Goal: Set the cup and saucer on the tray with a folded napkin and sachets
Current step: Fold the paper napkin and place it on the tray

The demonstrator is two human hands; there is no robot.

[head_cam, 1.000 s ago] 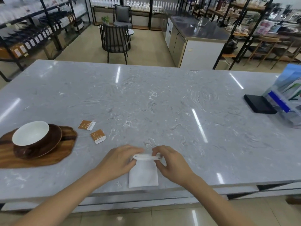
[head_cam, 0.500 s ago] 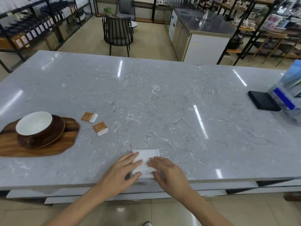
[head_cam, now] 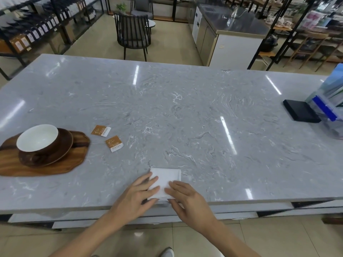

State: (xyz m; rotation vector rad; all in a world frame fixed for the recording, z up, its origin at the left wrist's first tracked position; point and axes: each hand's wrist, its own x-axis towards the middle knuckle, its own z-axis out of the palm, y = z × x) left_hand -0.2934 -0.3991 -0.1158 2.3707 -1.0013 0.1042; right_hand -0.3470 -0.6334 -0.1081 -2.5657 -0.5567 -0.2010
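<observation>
Sachet print too small to read. Left hand (head_cam: 136,198) and right hand (head_cam: 187,200), fingers spread flat, press the white folded napkin (head_cam: 167,179) at the counter (head_cam: 185,117) edge. Two orange sachets (head_cam: 101,130) (head_cam: 114,143) lie up-left of the left hand; further left, white-lined cup (head_cam: 38,139) sits on brown saucer (head_cam: 61,151) on wooden tray (head_cam: 55,167).

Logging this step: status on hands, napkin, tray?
Left hand and right hand flat, pressing folded napkin at table edge. Cup and saucer on tray. Two sachets off tray. Path clear.

A shop or café: shelves (head_cam: 37,32) of packaged goods, a steel service counter (head_cam: 235,21), black chairs (head_cam: 132,34).
</observation>
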